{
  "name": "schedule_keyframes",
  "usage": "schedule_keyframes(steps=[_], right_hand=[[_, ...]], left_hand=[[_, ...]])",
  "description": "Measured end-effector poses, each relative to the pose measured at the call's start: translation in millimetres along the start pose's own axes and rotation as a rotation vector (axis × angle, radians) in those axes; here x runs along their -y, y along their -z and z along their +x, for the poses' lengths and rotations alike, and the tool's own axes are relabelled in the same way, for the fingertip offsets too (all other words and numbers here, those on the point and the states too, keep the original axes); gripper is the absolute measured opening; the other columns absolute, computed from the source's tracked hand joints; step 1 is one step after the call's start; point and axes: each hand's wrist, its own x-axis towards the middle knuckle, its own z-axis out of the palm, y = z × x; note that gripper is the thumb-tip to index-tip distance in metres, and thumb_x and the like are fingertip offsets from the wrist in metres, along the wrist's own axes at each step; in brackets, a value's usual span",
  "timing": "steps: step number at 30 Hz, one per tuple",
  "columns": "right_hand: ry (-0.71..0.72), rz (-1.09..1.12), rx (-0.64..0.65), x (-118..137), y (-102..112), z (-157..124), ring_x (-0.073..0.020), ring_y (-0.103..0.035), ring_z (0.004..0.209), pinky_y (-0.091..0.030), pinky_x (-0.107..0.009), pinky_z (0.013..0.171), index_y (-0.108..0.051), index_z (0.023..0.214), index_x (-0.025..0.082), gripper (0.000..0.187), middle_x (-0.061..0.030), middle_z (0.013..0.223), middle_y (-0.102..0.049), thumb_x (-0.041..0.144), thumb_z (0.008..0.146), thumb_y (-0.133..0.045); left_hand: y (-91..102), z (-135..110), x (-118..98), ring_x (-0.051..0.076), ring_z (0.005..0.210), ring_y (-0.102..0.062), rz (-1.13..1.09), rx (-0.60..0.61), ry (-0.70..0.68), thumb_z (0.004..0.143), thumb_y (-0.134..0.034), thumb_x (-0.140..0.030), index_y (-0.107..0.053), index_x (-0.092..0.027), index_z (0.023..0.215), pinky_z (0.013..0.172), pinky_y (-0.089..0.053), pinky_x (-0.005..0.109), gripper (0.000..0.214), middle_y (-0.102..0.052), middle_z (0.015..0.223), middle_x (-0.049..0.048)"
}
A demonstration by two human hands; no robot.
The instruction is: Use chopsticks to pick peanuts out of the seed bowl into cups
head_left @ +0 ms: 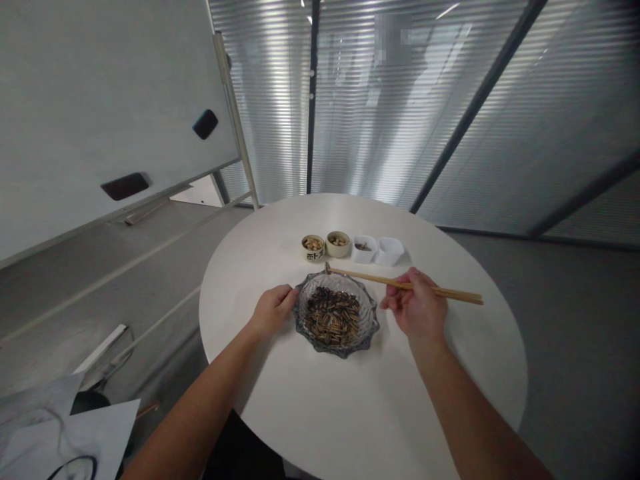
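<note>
A scalloped glass bowl (371, 320) on the round table holds a heap of dark, striped seeds (334, 319) that look like sunflower seeds. My left hand (273, 308) grips its left rim, thumb on the edge. My right hand (417, 303) is closed around a pair of wooden chopsticks (370, 277), right of the bowl. Their tips are together over the bowl's far rim, pinching a small dark piece (328, 268), apparently one seed. Beyond stand two cream cups, the left cup (313, 256) and the right cup (339, 252), both with pale nut-like pieces.
Beside the cream cups sit two white square dishes: the left dish (357, 258) contains a few dark seeds, the right dish (391, 255) is at the row's end. The white table (350, 413) has a curved edge. A whiteboard (115, 87) on a frame stands left.
</note>
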Motion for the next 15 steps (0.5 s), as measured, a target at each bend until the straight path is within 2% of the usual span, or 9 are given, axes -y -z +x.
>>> schedule_keyframes(steps=[5,9,11,15], right_hand=[[0.19,-0.013,-0.195,-1.3,16.3,29.6,-0.0114,-0.052,0.031,-0.057,-0.029,0.037,-0.057,0.07,0.021,0.038,0.0036,0.048,-0.061,0.054,0.081,-0.071],[0.308,-0.093,-0.302,-8.9,24.2,46.6,-0.0125,-0.057,0.034,-0.06,-0.029,0.041,-0.057,0.074,0.021,0.039,0.0037,0.051,-0.063,0.056,0.085,-0.067],[0.327,-0.156,-0.317,-13.0,25.7,49.8,-0.0125,-0.059,0.035,-0.059,-0.028,0.041,-0.057,0.076,0.02,0.039,0.0034,0.053,-0.065,0.056,0.087,-0.067],[0.308,-0.26,-0.265,-17.8,25.9,49.3,-0.0128,-0.062,0.037,-0.058,-0.026,0.041,-0.058,0.081,0.019,0.039,0.0022,0.058,-0.068,0.056,0.088,-0.067]], left_hand=[[-0.4,-0.2,-0.5,0.014,0.063,-0.042,-0.006,-0.016,0.0,0.096,-0.045,-0.054,-0.046,-0.02,0.063,0.059,-0.031,0.027,0.047,-0.045,0.062,-0.0026],[-0.9,0.0,-0.1,0.014,0.064,-0.042,0.003,-0.004,-0.002,0.096,-0.044,-0.054,-0.046,-0.02,0.064,0.059,-0.032,0.027,0.047,-0.044,0.063,-0.0027],[-1.2,0.2,0.6,0.014,0.064,-0.042,0.004,-0.005,-0.007,0.096,-0.043,-0.055,-0.047,-0.02,0.064,0.06,-0.032,0.027,0.047,-0.044,0.063,-0.0027],[-1.5,0.1,1.5,0.014,0.065,-0.042,0.007,-0.007,-0.014,0.097,-0.043,-0.055,-0.048,-0.02,0.065,0.061,-0.032,0.027,0.048,-0.045,0.064,-0.0027]])
